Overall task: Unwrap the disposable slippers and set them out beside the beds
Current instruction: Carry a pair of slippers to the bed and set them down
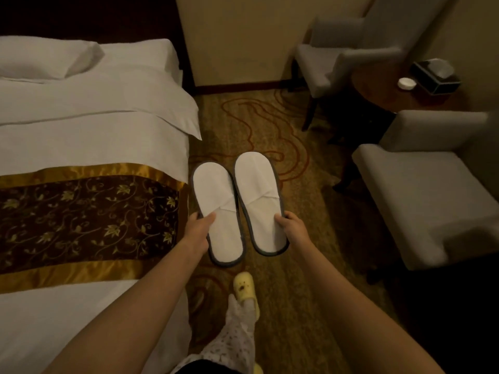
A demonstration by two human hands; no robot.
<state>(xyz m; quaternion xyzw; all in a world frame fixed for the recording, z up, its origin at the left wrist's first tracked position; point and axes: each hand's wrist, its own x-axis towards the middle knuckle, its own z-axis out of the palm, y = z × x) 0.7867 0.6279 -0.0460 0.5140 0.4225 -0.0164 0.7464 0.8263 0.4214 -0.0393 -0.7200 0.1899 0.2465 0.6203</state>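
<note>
Two white disposable slippers with grey edging are held flat side by side above the patterned carpet, toes pointing away from me. My left hand [199,228] grips the left slipper [216,193] at its left edge. My right hand [292,225] grips the right slipper [256,182] at its right edge. No wrapping shows on them. The bed [94,125], with white linen and a gold-and-brown runner, lies just left of the slippers.
Two grey armchairs [421,184] stand at the right with a small dark round table [383,95] between them, bearing a tissue box [436,75] and a white dish. My foot in a yellow slipper [244,288] is on the carpet below the held pair.
</note>
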